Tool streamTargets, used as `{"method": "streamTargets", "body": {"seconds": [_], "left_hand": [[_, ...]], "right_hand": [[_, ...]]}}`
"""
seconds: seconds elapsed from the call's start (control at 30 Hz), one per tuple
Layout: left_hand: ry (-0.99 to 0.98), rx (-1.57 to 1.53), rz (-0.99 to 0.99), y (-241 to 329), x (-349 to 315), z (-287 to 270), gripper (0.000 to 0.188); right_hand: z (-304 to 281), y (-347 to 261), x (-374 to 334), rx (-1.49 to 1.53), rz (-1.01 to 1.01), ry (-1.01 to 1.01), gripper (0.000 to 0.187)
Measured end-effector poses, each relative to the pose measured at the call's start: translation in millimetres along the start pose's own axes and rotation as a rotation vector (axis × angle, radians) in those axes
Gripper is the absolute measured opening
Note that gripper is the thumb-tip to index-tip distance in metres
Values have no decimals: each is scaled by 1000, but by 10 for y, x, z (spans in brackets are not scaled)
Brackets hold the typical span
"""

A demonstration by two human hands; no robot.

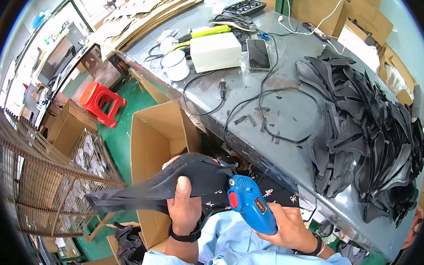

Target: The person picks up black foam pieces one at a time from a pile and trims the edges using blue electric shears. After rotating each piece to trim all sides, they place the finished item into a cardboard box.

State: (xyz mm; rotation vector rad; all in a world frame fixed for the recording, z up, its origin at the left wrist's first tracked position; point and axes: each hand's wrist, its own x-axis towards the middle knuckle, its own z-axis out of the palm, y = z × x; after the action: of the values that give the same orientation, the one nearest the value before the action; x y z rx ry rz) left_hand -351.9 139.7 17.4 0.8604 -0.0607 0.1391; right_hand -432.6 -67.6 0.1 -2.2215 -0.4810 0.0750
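Note:
In front of my body, my left hand is closed around a long black fabric-covered piece, thumb on its near face. The piece tapers to a point at the left and is broad and curved at the right. My right hand grips a blue handheld power tool with a red button. The tool's head meets the right edge of the black piece; its working tip is hidden there. A large heap of similar black pieces covers the right side of the table.
The grey metal table bears a cable with a plug, black scraps, a white box, a phone and a white cup. Below its edge stands an open cardboard box. A wire rack and red stool are leftward.

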Motion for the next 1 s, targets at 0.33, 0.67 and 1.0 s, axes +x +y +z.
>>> {"method": "streamTargets", "body": {"seconds": [0.33,0.67,1.0], "left_hand": [[95,157,76,-171,-35,60,37],[-15,216,-84,9,13,-9,30],[-505,877,-271,263,295,-89,30]], "right_hand": [[-3,-84,66,85,-1,-16,60],[-30,-114,71,89,26,-40,57],[20,-7,15,-28,-21,-61,60]]}}
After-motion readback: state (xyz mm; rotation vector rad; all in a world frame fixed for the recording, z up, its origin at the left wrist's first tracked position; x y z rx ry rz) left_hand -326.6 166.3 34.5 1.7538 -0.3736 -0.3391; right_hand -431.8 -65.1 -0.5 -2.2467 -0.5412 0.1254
